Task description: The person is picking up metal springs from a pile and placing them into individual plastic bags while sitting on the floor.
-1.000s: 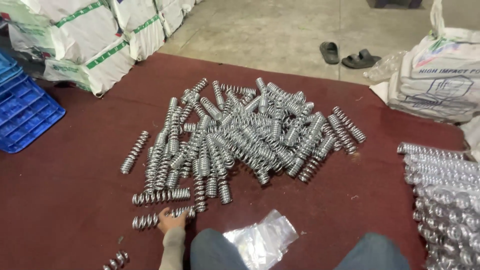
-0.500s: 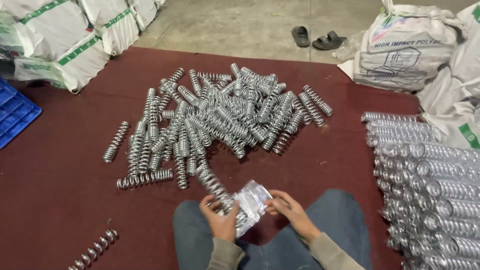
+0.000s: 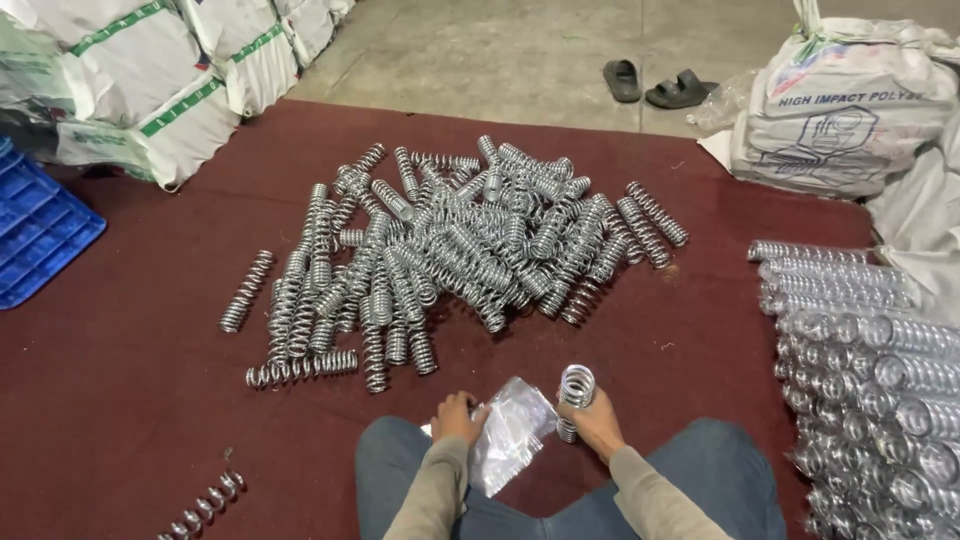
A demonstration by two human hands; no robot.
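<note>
Head view, current moment. The person sits on a maroon floor mat point(image 3: 120, 400), knees forward. The right hand point(image 3: 597, 420) is clenched around one chrome coil spring point(image 3: 575, 395), held upright just nearer the person than the spring pile point(image 3: 470, 250). The left hand point(image 3: 457, 418) pinches the edge of a clear plastic sleeve point(image 3: 512, 432), which lies between the two hands. Bagged springs point(image 3: 860, 370) are stacked well to the right of the pile; a blue crate point(image 3: 40, 235) sits to its left.

Judgement: the bagging step is in hand. The next move calls for opening the sleeve mouth and aligning the spring end with it.

Against the frame half a second earlier: both hands then worked the sleeve; the right now holds a spring upright.
</note>
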